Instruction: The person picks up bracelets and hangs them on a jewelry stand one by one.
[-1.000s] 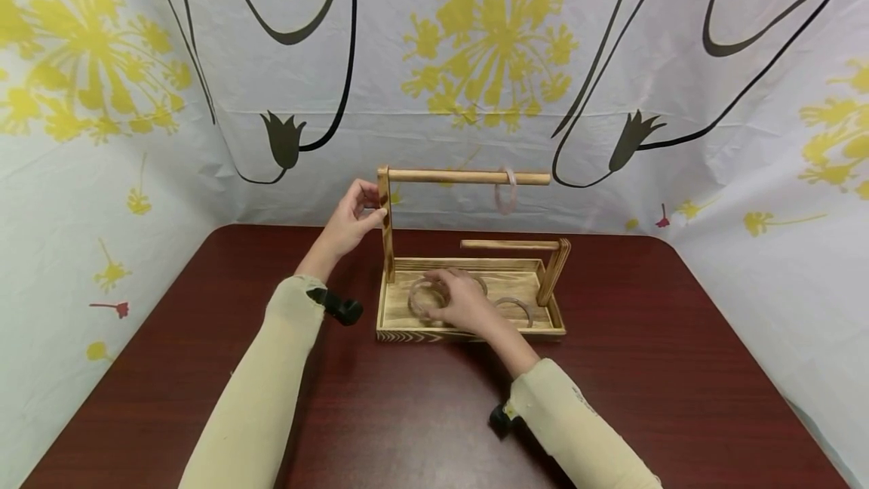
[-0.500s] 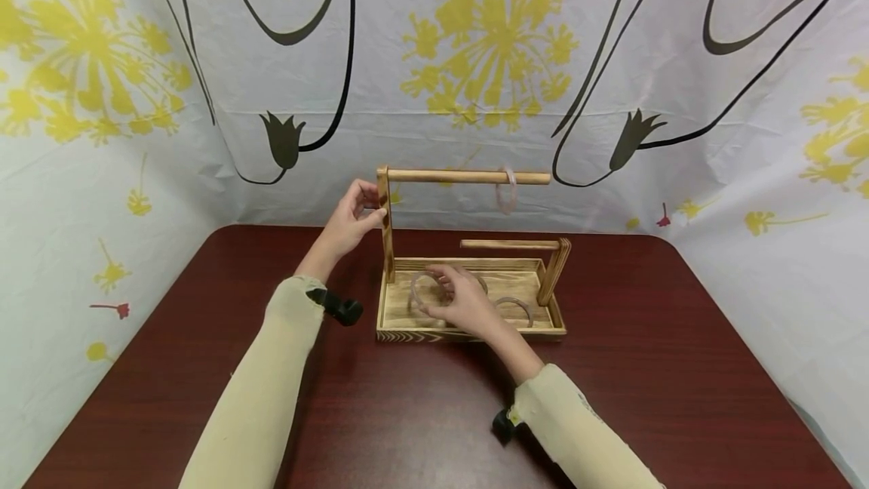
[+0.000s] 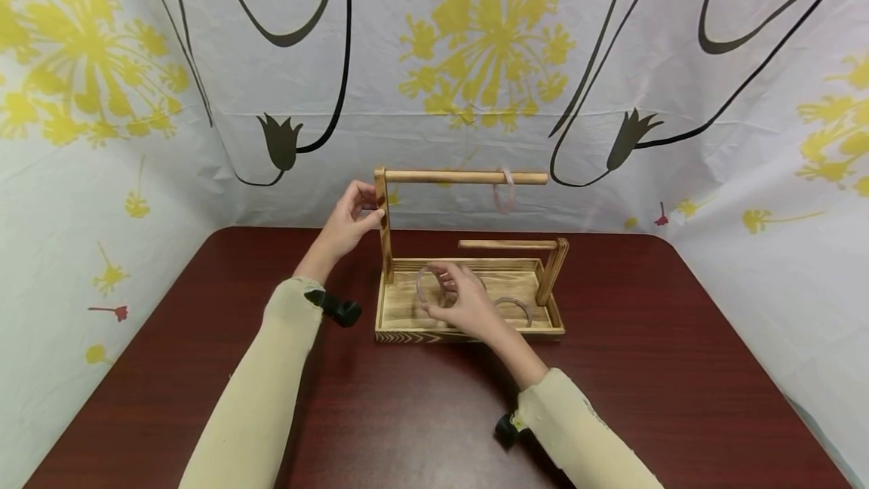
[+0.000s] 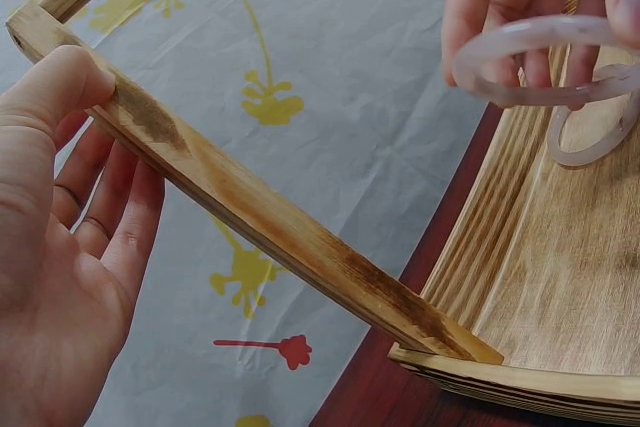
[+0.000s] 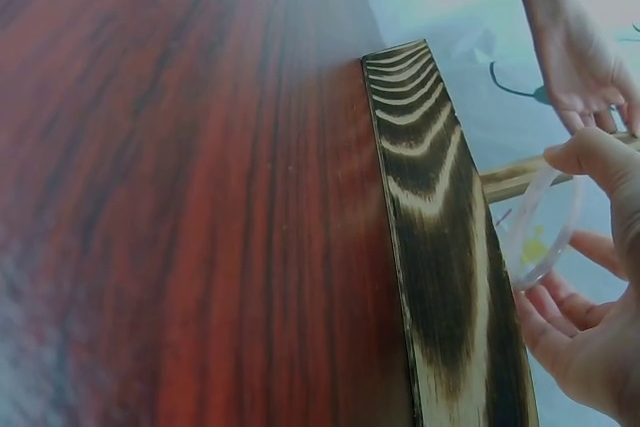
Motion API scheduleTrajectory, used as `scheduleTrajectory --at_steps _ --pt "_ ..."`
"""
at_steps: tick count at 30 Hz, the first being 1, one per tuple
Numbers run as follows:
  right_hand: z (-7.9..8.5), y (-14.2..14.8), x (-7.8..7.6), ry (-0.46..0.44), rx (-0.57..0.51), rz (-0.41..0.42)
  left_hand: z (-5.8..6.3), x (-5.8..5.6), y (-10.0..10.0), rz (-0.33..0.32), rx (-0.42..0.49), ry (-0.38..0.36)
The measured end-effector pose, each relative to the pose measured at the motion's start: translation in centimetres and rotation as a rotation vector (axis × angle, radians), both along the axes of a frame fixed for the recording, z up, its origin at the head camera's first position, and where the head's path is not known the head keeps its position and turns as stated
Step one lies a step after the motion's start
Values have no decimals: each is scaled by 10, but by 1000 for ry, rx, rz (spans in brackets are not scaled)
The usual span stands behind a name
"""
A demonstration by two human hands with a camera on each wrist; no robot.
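A wooden stand has a tall post (image 3: 386, 244) at its left, an upper rod (image 3: 448, 176) and a tray base (image 3: 468, 336). My left hand (image 3: 342, 229) pinches the post near its top, thumb on the near face and fingers behind it, as the left wrist view shows. Above the tray, my right hand (image 3: 467, 305) holds a pale translucent bangle (image 4: 530, 37) between thumb and fingers. A second bangle (image 4: 580, 155) lies in the tray, partly covered by the right hand in the head view. Another bangle (image 3: 526, 309) lies at the tray's right. One more bangle (image 3: 505, 198) hangs on the upper rod.
A shorter rod (image 3: 505, 244) runs left from a low post (image 3: 552, 278) at the tray's right end. The stand is on a dark red-brown table (image 3: 421, 413). Behind it hangs a white sheet (image 3: 380, 89) with yellow and dark plant prints.
The right hand has drawn slightly right and up with its bangle, which appears narrower and more upright in the head view. My left hand has stayed at the post.
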State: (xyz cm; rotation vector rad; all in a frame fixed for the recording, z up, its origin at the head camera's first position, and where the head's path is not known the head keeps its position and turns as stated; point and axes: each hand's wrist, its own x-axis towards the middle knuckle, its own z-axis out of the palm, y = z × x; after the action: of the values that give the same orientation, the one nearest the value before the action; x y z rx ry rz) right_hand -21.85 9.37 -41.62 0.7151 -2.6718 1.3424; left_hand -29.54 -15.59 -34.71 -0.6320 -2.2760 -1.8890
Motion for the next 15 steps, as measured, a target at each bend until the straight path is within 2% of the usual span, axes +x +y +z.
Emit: scheduleTrajectory --at_steps 15 --pt "7 -1 5 34 -119 55 1 1 -1 -6 0 2"
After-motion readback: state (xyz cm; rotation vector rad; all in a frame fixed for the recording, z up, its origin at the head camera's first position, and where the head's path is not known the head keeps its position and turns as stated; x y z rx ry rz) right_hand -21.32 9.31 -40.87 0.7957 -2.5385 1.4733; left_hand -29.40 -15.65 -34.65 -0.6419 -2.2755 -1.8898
